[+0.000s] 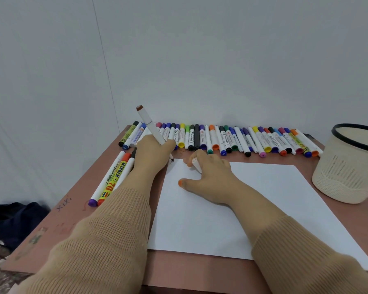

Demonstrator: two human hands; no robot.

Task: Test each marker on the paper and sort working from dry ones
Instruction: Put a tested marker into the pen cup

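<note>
1 marker [150,125] in left hand [154,154], cap [197,164] in right hand [214,174]

A cream, black-rimmed basket [344,177] is standing on the brown surface [189,269]; a dark cloth [15,219] is lying low at left.

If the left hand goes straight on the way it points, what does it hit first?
The left hand would likely meet the row of markers just beyond it first; the gap is hard to judge.
</note>
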